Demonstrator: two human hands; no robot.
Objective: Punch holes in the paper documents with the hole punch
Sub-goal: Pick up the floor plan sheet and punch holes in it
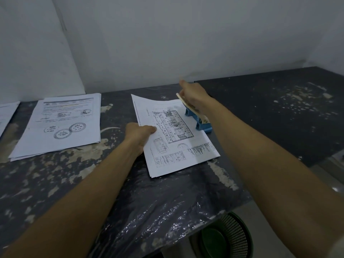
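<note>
A thin sheaf of white printed paper documents (pixel 173 135), lying on the dark scuffed table (pixel 279 112), is pinched by the left grip (pixel 140 134); its far edge is fed into the blue hole punch (pixel 198 119), whose cream lever is pressed by the right grip (pixel 193 98), its fingers curled over it.

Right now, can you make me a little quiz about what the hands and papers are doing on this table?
1. True or false: the right hand rests on the hole punch.
2. What does the left hand hold? A) a pen B) the papers with the floor plan C) a cup
3. Fill in: another stack of papers lies to the ___ of the held papers.

Key:
1. True. It is on the punch's pale lever, above the blue base.
2. B. Thumb on top at the papers' left edge, while their right edge reaches the punch.
3. Left, flat on the dark table, touched by neither hand.
</note>
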